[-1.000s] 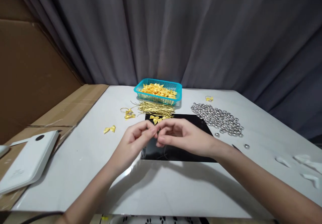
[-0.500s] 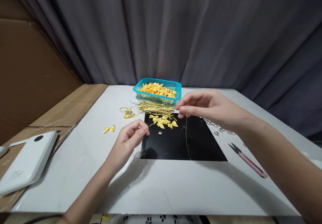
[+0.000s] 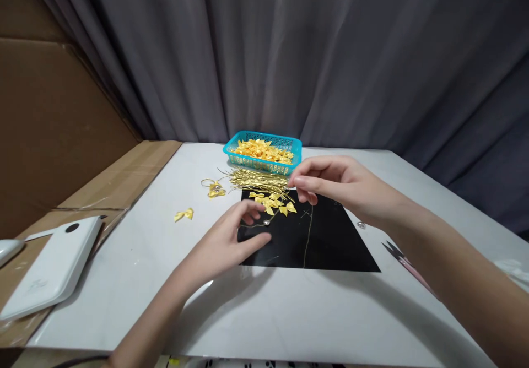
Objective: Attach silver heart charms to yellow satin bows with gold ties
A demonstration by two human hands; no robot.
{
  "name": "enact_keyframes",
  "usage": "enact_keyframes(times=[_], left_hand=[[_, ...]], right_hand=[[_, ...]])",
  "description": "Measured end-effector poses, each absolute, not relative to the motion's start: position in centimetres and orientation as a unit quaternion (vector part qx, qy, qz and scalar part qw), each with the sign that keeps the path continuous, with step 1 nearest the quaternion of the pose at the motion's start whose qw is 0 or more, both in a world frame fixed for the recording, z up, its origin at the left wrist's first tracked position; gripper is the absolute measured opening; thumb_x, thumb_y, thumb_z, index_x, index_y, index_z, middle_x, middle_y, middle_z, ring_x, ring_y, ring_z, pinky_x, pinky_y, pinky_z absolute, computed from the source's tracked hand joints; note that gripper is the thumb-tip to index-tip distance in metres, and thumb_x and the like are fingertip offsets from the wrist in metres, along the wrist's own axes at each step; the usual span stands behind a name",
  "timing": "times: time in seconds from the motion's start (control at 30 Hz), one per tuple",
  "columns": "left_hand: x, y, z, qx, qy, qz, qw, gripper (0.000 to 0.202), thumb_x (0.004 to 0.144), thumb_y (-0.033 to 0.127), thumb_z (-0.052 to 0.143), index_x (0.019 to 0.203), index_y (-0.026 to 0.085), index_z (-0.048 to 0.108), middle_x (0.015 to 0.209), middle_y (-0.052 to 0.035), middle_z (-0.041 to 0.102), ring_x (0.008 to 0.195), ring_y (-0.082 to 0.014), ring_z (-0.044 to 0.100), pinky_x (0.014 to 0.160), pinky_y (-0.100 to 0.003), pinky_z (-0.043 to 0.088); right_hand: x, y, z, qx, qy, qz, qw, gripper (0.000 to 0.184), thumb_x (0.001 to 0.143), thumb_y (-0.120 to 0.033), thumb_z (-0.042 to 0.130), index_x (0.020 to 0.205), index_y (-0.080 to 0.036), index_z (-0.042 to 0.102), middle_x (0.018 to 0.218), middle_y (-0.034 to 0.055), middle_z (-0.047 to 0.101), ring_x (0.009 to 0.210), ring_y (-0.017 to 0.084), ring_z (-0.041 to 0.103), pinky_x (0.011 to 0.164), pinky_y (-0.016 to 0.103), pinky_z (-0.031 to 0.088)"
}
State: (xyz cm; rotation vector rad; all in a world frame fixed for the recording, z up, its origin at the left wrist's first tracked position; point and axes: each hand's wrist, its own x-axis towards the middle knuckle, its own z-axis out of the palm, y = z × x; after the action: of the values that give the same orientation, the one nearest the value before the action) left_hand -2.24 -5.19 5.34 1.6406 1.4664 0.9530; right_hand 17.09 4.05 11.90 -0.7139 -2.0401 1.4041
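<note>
I hold both arms out over the black mat, which lies on the white bench. My left grip is at the mat's left edge, opened wide: the thumb stands well apart from the fingers, and nothing is pinched between them. In that gap shows a small silver gem, over the left part of the mat, with a thin gold strand running out on both sides of it. I cannot tell whether the strand touches my fingers or whether it lies flat on the mat.

My right grip is above the mat's far right part, thumb and forefinger tips brought close together, the other fingers curled loosely. I cannot tell whether anything thin is caught in it. Those tips are near the right end of the bundle of gold wires, which lies along the mat's far edge.

A cluster of yellow bows lies on the far left part of the mat. A lone thread runs down the mat's right half. Behind the mat, beyond the wires, stands the blue basket, heaped with more bows. To the mat's right lie the snips, partly hidden by my forearm.
</note>
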Motion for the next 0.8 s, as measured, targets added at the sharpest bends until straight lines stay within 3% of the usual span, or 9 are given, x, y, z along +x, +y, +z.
enact_keyframes(times=[0.17, 0.37, 0.57, 0.8], left_hand=[[-1.0, -4.8, 7.3, 0.657, 0.533, 0.462, 0.266, 0.019, 0.083, 0.03, 0.061, 0.1, 0.021, 0.063, 0.091, -0.0013, 0.064, 0.08, -0.0146, 0.054, 0.073, -0.027, 0.043], [-0.7, -4.0, 7.8, 0.687, 0.468, 0.473, 0.292, 0.01, 0.083, 0.026, 0.063, 0.087, 0.019, 0.068, 0.071, 0.0014, 0.066, 0.066, -0.0112, 0.055, 0.06, -0.023, 0.041], [0.0, -3.3, 7.7, 0.677, 0.464, 0.507, 0.265, 0.012, 0.085, 0.025, 0.061, 0.075, 0.019, 0.064, 0.069, 0.0023, 0.062, 0.061, -0.0098, 0.05, 0.057, -0.023, 0.038], [-0.3, -3.3, 7.7, 0.713, 0.468, 0.464, 0.24, 0.014, 0.092, 0.027, 0.05, 0.082, 0.019, 0.056, 0.076, 0.0013, 0.053, 0.065, -0.0111, 0.045, 0.059, -0.025, 0.036]], right_hand=[[16.7, 3.8, 12.1, -0.249, -0.762, 0.536, 0.267, 0.016, 0.082, -0.033, 0.067, 0.077, -0.018, 0.067, 0.065, -0.0031, 0.06, 0.059, 0.007, 0.051, 0.058, 0.021, 0.042], [17.2, 3.8, 12.3, -0.253, -0.76, 0.532, 0.273, 0.015, 0.083, -0.032, 0.066, 0.077, -0.019, 0.067, 0.066, -0.0034, 0.06, 0.06, 0.007, 0.051, 0.058, 0.02, 0.042], [17.6, 3.6, 12.4, -0.275, -0.76, 0.522, 0.274, 0.018, 0.081, -0.035, 0.068, 0.075, -0.018, 0.067, 0.065, -0.0017, 0.06, 0.06, 0.009, 0.051, 0.058, 0.023, 0.044], [18.2, 3.6, 12.4, -0.286, -0.768, 0.51, 0.262, 0.018, 0.08, -0.036, 0.068, 0.075, -0.019, 0.067, 0.066, -0.0015, 0.061, 0.06, 0.01, 0.052, 0.059, 0.026, 0.044]])
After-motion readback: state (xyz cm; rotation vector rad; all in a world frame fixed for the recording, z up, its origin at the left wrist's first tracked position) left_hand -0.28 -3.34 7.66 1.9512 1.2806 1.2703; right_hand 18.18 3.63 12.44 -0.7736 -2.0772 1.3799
